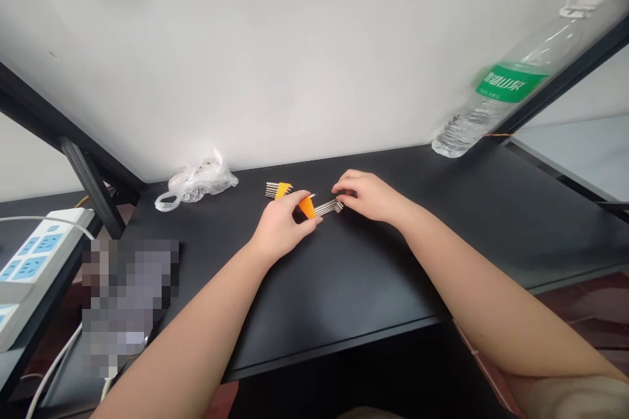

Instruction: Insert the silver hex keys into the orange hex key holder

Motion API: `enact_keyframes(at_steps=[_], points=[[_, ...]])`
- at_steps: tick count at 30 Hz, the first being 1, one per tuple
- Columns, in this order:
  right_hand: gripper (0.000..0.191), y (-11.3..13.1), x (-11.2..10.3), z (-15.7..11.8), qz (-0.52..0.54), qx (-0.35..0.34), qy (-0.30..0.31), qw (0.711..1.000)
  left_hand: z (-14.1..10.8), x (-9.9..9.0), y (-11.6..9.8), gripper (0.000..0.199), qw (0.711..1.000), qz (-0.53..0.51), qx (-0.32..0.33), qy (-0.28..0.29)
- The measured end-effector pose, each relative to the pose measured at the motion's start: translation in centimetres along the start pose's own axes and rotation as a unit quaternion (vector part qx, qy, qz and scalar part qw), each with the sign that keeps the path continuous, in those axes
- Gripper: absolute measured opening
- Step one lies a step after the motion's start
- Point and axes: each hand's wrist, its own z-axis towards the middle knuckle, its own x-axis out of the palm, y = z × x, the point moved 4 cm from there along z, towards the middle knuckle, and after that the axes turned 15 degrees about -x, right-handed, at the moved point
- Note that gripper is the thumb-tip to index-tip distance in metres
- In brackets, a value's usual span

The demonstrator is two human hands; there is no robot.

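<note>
Far left, a power strip [46,255] is showing hard white plastic and pale blue socket faces. Beside it, a pixelated patch [135,288] is masking something dark; its shape is not telling. A translucent plastic bag [204,180] is bunching into soft creases, one loop handle sprawling out. An orange holder [307,207] is carrying slim, shiny metal keys [328,209], their short ends bending off in a slanting row. Far right, a clear bottle [511,82] with ribbed lower walls and a green label is standing near the wall [314,46], looking tilted from here.

The smooth black bench [334,281] is reflecting faint light and running back to that plain, pale wall. Dark frame bars [39,108] are rising at either side.

The left hand [278,226] is clamping the holder between thumb and fingers. Metal keys are jutting rightward from it, bent ends lying just beside the right hand [371,196]. Its thumb and forefinger are curling close together; whether they are pinching a key, cannot tell.
</note>
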Motion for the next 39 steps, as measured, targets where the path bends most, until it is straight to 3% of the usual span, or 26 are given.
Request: enact_keyframes(at_steps=[3,8,11,13,16,22,32,39], points=[[0.013,-1.2,0.5,0.0,-0.016,0.017,0.045,0.999,0.0,0.0,0.1,0.047,1.000,-0.008,-0.015,-0.004],[0.007,-2.2,0.5,-0.4,-0.071,0.100,0.048,0.991,0.0,-0.1,0.3,0.047,1.000,-0.002,-0.021,-0.015],[0.009,-2.3,-0.1,-0.8,-0.038,0.142,0.031,0.989,0.1,-0.2,0.4,0.046,1.000,0.005,-0.022,-0.020],[0.010,-1.7,-0.6,-0.8,0.015,0.126,0.002,0.992,0.1,-0.2,0.5,0.046,0.999,0.010,-0.023,-0.021],[0.013,0.1,-1.2,-0.3,0.080,0.047,-0.048,0.995,0.2,-0.2,0.6,0.046,1.000,0.011,-0.020,-0.018],[0.014,2.4,-1.5,0.0,0.136,-0.038,-0.105,0.984,0.2,-0.2,0.6,0.046,0.999,0.015,-0.020,-0.024],[0.018,2.9,-1.9,-0.1,0.104,-0.074,-0.086,0.988,0.1,0.0,0.2,0.042,1.000,0.027,0.008,-0.012],[0.021,3.9,-2.3,-0.3,0.101,-0.080,-0.041,0.991,0.0,0.0,0.2,0.040,0.999,0.032,0.022,-0.005]])
